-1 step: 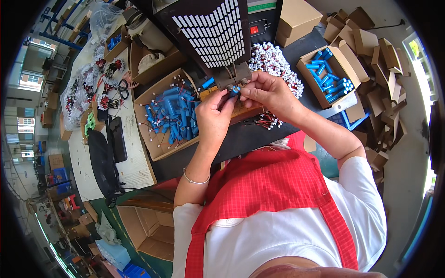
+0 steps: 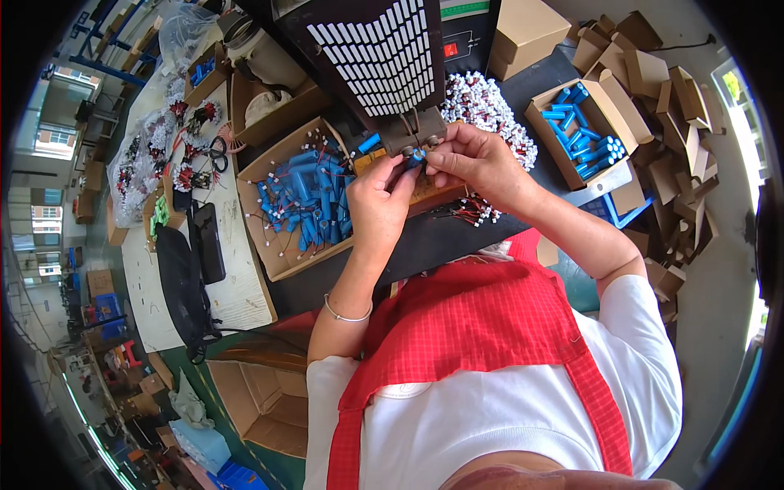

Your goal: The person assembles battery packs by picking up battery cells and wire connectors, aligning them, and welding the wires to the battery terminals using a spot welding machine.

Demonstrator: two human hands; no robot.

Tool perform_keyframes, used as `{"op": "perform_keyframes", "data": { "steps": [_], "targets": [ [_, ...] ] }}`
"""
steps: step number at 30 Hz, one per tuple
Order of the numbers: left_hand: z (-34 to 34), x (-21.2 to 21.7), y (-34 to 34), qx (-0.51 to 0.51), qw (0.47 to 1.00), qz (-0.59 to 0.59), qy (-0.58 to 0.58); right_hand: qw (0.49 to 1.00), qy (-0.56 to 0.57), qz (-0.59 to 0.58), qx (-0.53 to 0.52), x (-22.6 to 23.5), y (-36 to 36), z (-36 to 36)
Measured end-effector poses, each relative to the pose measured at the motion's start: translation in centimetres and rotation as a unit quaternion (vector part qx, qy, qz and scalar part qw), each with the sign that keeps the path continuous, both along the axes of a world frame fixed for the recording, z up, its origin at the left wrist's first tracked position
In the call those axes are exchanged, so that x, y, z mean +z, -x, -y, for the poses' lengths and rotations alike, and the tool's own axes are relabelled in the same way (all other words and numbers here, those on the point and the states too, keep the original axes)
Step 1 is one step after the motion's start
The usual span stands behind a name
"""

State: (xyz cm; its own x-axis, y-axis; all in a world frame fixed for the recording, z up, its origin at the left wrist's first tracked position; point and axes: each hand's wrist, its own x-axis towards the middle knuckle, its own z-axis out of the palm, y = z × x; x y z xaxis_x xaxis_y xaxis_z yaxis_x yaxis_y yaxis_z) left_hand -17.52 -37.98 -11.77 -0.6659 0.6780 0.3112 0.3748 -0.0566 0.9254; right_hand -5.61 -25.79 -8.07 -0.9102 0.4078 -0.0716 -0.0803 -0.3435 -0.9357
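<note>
Under the head of a dark spot welder, my two hands meet in front of its pair of electrodes. A small blue cylindrical battery cell is pinched between the thumb and fingers of my left hand, its end close to the electrodes. My right hand is closed in a pinch right beside that end; whatever is between its fingertips is too small to make out. Another blue cell lies just beyond my left fingers. An orange-brown block sits below my hands.
Left of my hands, a cardboard box holds blue cells with wires. White connectors with red wires are heaped right of the welder, more wired connectors below. A box of blue cells stands at the right, near piled empty cartons.
</note>
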Motion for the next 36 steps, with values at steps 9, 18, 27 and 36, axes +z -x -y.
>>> {"op": "perform_keyframes", "data": {
  "steps": [9,18,27,36],
  "targets": [
    [0.0,0.4,-0.2,-0.005,1.000,0.023,0.016,1.000,0.009,-0.011,-0.023,-0.2,-0.1,0.2],
    [0.7,1.4,-0.8,-0.031,0.997,0.062,-0.018,0.998,-0.049,-0.036,-0.024,-1.3,-0.4,0.5],
    [3.0,4.4,-5.7,0.048,0.927,-0.371,-0.021,0.726,-0.658,0.198,-0.036,0.2,-14.3,-13.2],
    [-14.3,-3.4,-14.3,-0.294,0.862,-0.414,0.000,0.466,-0.749,0.428,0.199,-2.2,-15.9,-17.9]
  ]
}}
